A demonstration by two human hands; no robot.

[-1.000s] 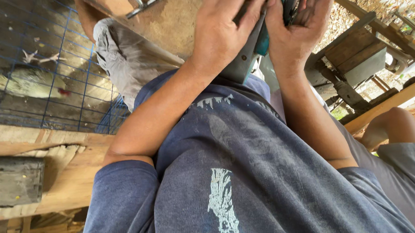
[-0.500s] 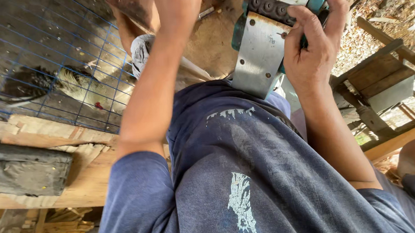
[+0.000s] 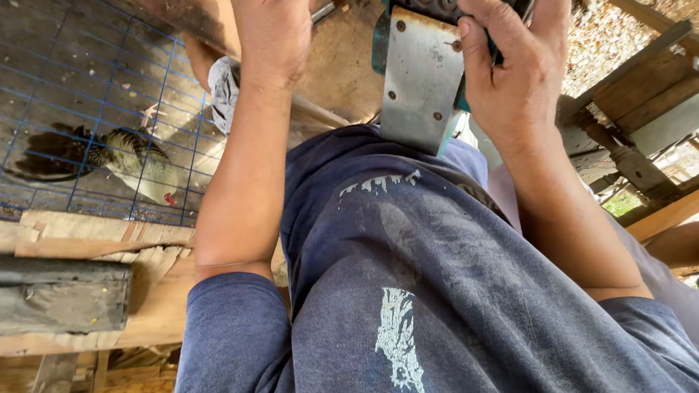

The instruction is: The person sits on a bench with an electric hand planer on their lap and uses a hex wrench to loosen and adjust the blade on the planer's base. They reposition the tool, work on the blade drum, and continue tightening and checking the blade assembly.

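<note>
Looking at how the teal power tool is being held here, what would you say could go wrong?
1. The teal power tool with a bare metal base plate is raised close over the person's blue shirt; a slip could bring it down onto the chest.
2. Only the right hand visibly grips it; the left hand is beside it, so control may be weak.

The top edge cuts off my left hand [image 3: 274, 24] and the teal tool with its grey metal plate [image 3: 419, 74]. My right hand [image 3: 514, 67] hides its handle.
</note>
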